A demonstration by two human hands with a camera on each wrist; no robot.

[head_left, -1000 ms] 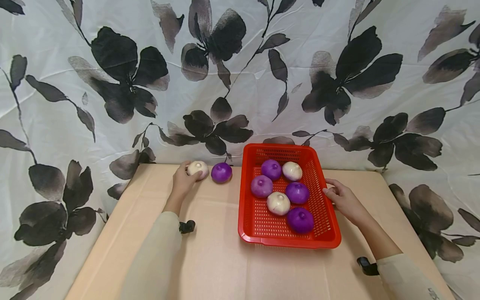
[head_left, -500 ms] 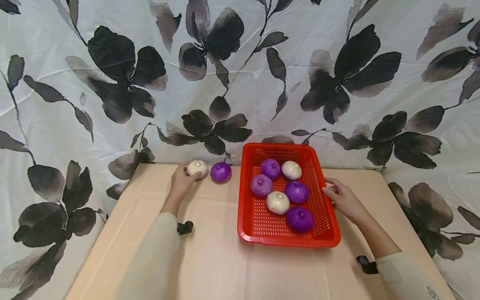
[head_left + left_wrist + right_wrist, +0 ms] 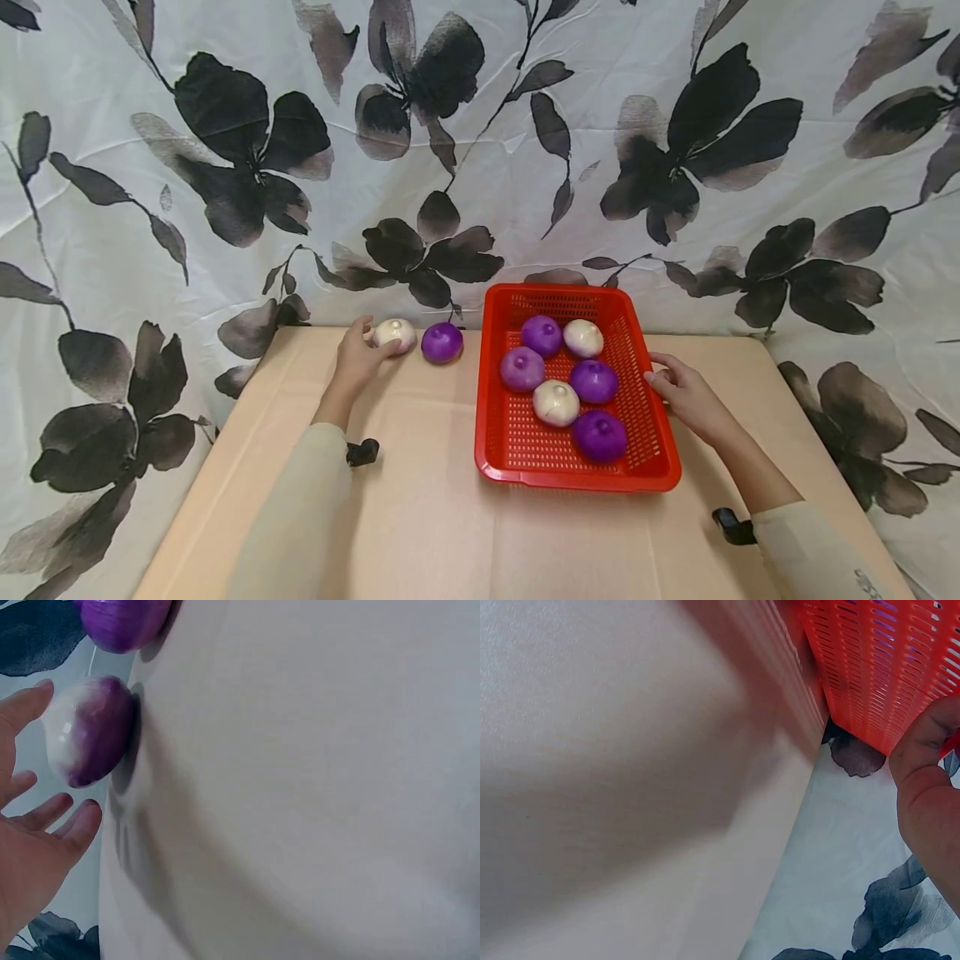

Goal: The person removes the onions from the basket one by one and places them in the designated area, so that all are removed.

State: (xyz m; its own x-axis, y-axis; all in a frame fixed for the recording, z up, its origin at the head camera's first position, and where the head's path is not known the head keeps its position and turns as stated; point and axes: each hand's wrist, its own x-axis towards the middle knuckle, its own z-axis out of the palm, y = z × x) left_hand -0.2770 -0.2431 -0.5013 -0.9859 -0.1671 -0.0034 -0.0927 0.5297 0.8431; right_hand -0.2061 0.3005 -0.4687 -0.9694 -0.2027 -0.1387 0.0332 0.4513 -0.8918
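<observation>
A white onion with a purple side (image 3: 97, 731) sits at the back left of the table. My left hand (image 3: 357, 357) is beside it with fingers spread; in the left wrist view a gap shows between most of the fingers (image 3: 79, 825) and the onion. Just right of it lies a purple onion (image 3: 442, 342). My right hand (image 3: 690, 398) grips the right rim of a red plastic basket (image 3: 487, 400), thumb over the edge. Inside the basket are several purple onions (image 3: 600, 436) and two white ones, such as the white onion (image 3: 556, 403) near its middle.
A pale peach cloth covers the table (image 3: 427, 517). Behind it hangs a white curtain (image 3: 540, 192) with dark flower prints, close to the table's back edge. Black wrist cameras (image 3: 363, 452) are strapped at both sleeves.
My left hand has loosened from the white onion, its fingers opening and drawing slightly left. The onion stays in place. My right hand keeps its grip on the basket.
</observation>
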